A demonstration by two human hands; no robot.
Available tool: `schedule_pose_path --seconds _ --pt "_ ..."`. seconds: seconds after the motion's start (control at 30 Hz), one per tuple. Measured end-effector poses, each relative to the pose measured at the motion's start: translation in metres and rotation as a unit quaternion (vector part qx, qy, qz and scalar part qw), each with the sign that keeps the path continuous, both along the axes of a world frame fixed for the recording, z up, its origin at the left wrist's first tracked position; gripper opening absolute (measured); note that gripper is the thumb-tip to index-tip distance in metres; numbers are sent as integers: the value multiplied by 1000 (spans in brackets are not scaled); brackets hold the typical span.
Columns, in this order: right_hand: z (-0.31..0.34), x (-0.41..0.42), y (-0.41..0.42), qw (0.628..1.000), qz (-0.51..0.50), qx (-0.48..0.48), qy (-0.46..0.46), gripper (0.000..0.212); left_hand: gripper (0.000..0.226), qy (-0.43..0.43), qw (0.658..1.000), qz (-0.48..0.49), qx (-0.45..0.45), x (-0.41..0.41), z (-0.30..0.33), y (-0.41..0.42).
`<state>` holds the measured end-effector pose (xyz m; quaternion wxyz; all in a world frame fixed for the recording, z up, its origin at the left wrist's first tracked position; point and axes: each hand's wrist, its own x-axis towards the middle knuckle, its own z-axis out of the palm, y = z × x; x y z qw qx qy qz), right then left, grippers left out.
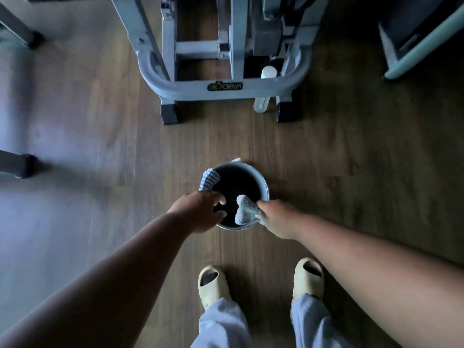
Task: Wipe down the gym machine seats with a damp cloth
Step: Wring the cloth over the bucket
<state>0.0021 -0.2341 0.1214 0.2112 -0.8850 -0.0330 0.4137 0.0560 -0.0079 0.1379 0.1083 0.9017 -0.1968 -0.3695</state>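
Down at the middle of the view, the right hand (pixel 276 219) is gripping a bunched pale cloth (pixel 244 209) by its near end, fingers curled round it, and the cloth is sticking out from the hand toward the left and slightly away, its long axis running roughly across the mouth of a small round bucket (pixel 263 187). The free end of the cloth is hanging over the dark inside of the bucket, close to its near rim. The left hand (pixel 200 209) is reaching in from the other side with fingers spread and loosely bent over the bucket's near left rim; whether it is actually gripping the rim is hard to tell. A second, checked cloth (pixel 209 180) is draping over the bucket's far left rim, just beyond the left hand. The bucket is standing on a wooden floor (pixel 351 159). Nearer the camera, two feet in pale slides (pixel 307 275) and light grey trousers (pixel 221 327) are planted on the floor, just behind the bucket. Farther off, a grey gym machine frame (pixel 226 89) is standing on black feet, its curved base bar facing the bucket and carrying a dark label. Parts of other machines are showing at the upper left and upper right edges.
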Motion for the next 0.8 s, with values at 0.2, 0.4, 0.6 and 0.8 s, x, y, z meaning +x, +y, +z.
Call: schedule_pose_path --seconds 0.2,0.4,0.6,0.8 --pt "161 0 -35 993 -85 -2 -79 17 31 -15 996 8 -82 22 156 -42" --pt "287 -35 -91 961 -207 -10 -183 54 25 -22 988 -22 -153 22 283 -104" --pt "358 -114 -196 877 -389 74 -270 36 21 -69 965 -137 -213 4 362 -228" --pt "401 -187 -357 840 -447 14 -307 24 20 -72 957 -191 -207 -18 389 -399"
